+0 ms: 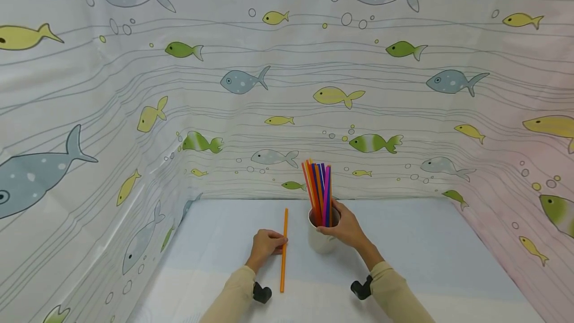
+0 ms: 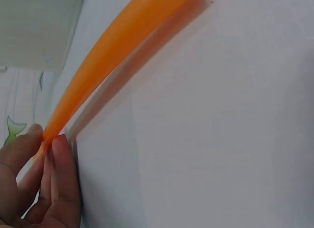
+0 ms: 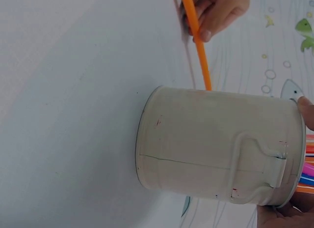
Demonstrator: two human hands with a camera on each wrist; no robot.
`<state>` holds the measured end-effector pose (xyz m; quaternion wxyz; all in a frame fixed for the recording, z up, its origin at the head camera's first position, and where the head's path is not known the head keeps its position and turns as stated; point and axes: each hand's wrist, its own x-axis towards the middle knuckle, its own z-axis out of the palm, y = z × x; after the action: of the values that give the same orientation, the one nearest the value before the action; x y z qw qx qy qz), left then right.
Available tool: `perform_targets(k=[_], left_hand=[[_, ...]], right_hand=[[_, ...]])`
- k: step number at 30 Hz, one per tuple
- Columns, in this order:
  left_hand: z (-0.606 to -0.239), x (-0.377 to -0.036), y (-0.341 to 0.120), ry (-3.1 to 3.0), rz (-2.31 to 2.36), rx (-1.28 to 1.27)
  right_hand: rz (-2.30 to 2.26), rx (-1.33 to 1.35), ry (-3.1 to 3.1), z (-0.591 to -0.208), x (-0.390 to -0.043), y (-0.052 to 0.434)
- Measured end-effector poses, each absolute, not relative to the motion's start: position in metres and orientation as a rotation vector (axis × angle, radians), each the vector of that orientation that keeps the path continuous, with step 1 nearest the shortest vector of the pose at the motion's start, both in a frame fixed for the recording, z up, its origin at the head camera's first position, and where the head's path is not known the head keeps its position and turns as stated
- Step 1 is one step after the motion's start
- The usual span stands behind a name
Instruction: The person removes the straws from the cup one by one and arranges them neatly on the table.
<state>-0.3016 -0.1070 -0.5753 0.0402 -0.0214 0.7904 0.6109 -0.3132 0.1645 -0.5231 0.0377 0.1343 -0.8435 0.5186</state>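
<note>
My left hand pinches an orange drinking straw near its middle between thumb and fingers. The straw lies lengthwise just above or on the table; I cannot tell which. To its right stands an off-white metal mug, upright, with a wire handle visible in the right wrist view. Several coloured straws, orange, red, purple, blue and pink, lean inside the mug and stick out above its rim. My right hand grips the mug at its rim, thumb in front and fingers round the far side.
A pale cloth covers the table. Fish-patterned curtain walls enclose it at the back and both sides, with the back one close behind the mug. Dark wrist cameras sit beneath both sleeves.
</note>
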Motion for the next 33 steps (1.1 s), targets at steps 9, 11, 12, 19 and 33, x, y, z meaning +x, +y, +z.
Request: perform_targets(k=[9, 11, 12, 19, 33], left_hand=[[-0.5777, -0.3047, -0.1029, 2.55, 1.795, -0.042], [-0.5791, -0.3058, -0.1026, 2.572, 1.777, -0.032], [-0.5799, -0.3065, -0.1025, 2.579, 1.769, -0.03], [-0.5805, -0.3073, -0.1007, 2.594, 1.735, -0.042], [-0.5749, -0.3039, -0.1017, 2.644, 1.631, -0.011]], right_hand=[[1.563, 0.414, -2.594, -0.5236, -0.3139, 0.1651], [1.555, 0.408, -2.597, -0.5235, -0.3139, 0.1651], [1.55, 0.402, -2.601, -0.5235, -0.3139, 0.1651], [1.563, 0.395, -2.594, -0.5237, -0.314, 0.1649], [1.561, 0.364, -2.6, -0.524, -0.3122, 0.164]])
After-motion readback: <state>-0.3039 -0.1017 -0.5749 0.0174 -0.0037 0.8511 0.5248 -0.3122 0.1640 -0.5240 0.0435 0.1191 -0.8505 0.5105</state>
